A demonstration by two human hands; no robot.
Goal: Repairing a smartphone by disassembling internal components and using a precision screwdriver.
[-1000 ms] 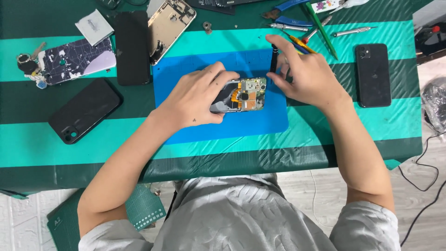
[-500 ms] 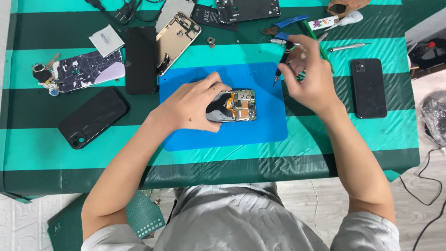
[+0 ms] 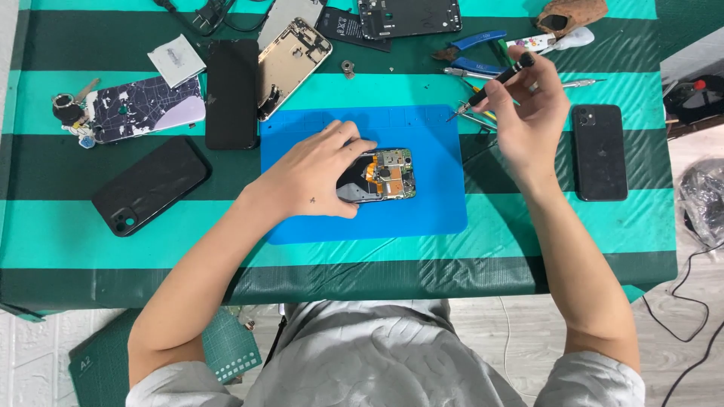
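Left hand (image 3: pixel 313 177) pins opened phone (image 3: pixel 381 175) on blue mat (image 3: pixel 422 215); right hand (image 3: pixel 528 113) fingers pinch screwdriver (image 3: pixel 494 84); exposed boards look fragile, best held by edges.

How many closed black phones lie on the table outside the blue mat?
3: one black phone lower left, one upright black phone left of the blue mat, one black phone at right. More may be hidden.

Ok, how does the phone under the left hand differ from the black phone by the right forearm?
The opened phone shows its circuit board and orange flex; the black phone is closed, back up. The opened one lies across the blue mat under the left hand; the black one lies lengthwise on the striped cloth, untouched. Both lie flat.
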